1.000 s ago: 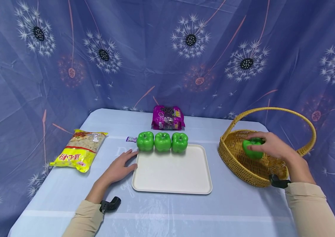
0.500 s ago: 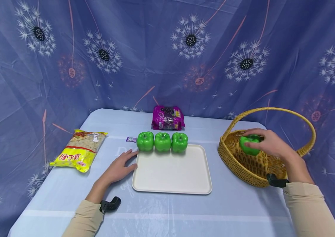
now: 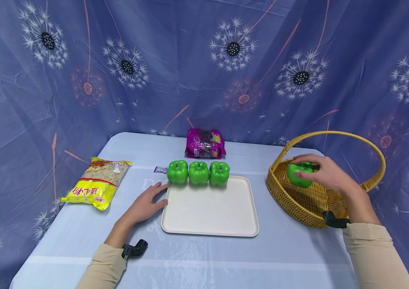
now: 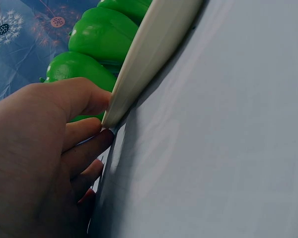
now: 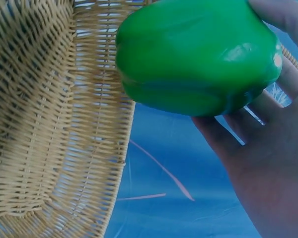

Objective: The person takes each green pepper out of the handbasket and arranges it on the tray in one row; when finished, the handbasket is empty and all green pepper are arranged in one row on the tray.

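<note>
My right hand (image 3: 325,173) grips a green bell pepper (image 3: 299,175) over the wicker basket (image 3: 283,200). In the right wrist view the bell pepper (image 5: 193,57) lies between thumb and fingers, level with the basket's rim (image 5: 121,163). My left hand (image 3: 147,204) rests by the left side of the white tray (image 3: 209,210), its thumb and fingertips touching the edge. The left wrist view shows these fingertips against the tray rim (image 4: 149,54). Three more green bell peppers, a left one (image 3: 177,172), a middle one (image 3: 198,173) and a right one (image 3: 219,174), stand in a row along the tray's far edge.
A purple snack bag (image 3: 205,143) lies behind the peppers. Next to the left pepper is a small purple packet (image 3: 160,169). A yellow food bag (image 3: 97,182) lies at the table's left. The basket's tall handle (image 3: 334,133) arches above the right hand.
My right hand has lifted the bell pepper slightly and moved it left inside the basket's outline. The left hand, tray and the row of peppers have not moved.
</note>
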Demonstrator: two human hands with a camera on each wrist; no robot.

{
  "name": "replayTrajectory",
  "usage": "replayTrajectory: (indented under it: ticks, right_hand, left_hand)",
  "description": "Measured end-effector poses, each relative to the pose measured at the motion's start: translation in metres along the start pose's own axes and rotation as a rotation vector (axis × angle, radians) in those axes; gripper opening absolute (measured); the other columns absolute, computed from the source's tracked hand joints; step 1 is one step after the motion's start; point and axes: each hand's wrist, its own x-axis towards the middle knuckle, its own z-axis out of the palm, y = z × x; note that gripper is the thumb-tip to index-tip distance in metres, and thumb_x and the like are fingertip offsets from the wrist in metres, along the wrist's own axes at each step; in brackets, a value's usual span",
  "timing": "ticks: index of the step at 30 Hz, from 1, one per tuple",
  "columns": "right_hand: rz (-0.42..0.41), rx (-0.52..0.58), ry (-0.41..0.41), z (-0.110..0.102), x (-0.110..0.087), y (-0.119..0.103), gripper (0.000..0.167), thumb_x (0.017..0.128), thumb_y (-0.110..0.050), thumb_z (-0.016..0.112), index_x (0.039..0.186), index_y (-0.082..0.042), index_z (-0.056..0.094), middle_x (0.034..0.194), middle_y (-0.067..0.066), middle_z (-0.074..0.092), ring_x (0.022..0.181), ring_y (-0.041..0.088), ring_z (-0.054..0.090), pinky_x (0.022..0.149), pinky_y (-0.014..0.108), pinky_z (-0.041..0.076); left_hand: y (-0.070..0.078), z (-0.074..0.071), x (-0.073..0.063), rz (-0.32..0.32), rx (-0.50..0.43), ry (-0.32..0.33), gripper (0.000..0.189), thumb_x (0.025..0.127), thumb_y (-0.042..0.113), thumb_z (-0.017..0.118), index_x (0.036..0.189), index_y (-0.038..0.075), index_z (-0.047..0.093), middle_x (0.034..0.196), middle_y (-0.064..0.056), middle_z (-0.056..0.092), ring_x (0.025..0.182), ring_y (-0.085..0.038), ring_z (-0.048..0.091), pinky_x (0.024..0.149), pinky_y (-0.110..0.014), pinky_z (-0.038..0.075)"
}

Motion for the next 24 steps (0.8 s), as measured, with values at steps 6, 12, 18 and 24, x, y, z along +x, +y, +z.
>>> replayTrajectory:
  ticks: [6,12,18,24]
  right_hand:
    - [-0.028,0.045,-0.010,0.006,0.002,-0.007,0.037,0.086,-0.032,0.073,0.122,-0.023,0.066,0.129,0.001,0.055,0.098,0.022,0.056,0.069,0.031,0.053]
    - [-0.076,0.062,-0.009,0.013,0.005,-0.016,0.037,0.087,-0.031,0.073,0.123,-0.024,0.066,0.130,-0.001,0.056,0.106,0.018,0.054,0.075,0.028,0.052]
    - [-0.075,0.054,0.009,0.021,0.010,-0.028,0.037,0.083,-0.036,0.076,0.118,-0.030,0.068,0.125,-0.010,0.059,0.104,0.012,0.056,0.077,0.030,0.052]
    - [-0.086,0.123,-0.024,0.031,0.017,-0.047,0.037,0.081,-0.027,0.079,0.117,-0.021,0.069,0.127,-0.003,0.060,0.109,0.015,0.055,0.084,0.030,0.051]
  left_hand:
    - [-0.001,-0.001,-0.001,-0.006,0.002,-0.002,0.055,0.092,0.032,0.062,0.143,0.015,0.048,0.151,-0.019,0.033,0.138,-0.043,0.025,0.108,-0.062,0.022]
    - [-0.002,-0.001,-0.001,0.002,0.003,0.002,0.055,0.092,0.031,0.062,0.143,0.015,0.048,0.150,-0.020,0.033,0.137,-0.044,0.025,0.108,-0.062,0.022]
    - [-0.002,0.000,0.000,0.010,0.003,0.006,0.055,0.092,0.031,0.062,0.143,0.015,0.048,0.150,-0.020,0.034,0.137,-0.044,0.026,0.107,-0.063,0.022]
    - [-0.003,0.001,0.001,0.014,0.000,0.005,0.055,0.092,0.031,0.063,0.143,0.015,0.048,0.150,-0.020,0.034,0.137,-0.043,0.026,0.107,-0.062,0.022]
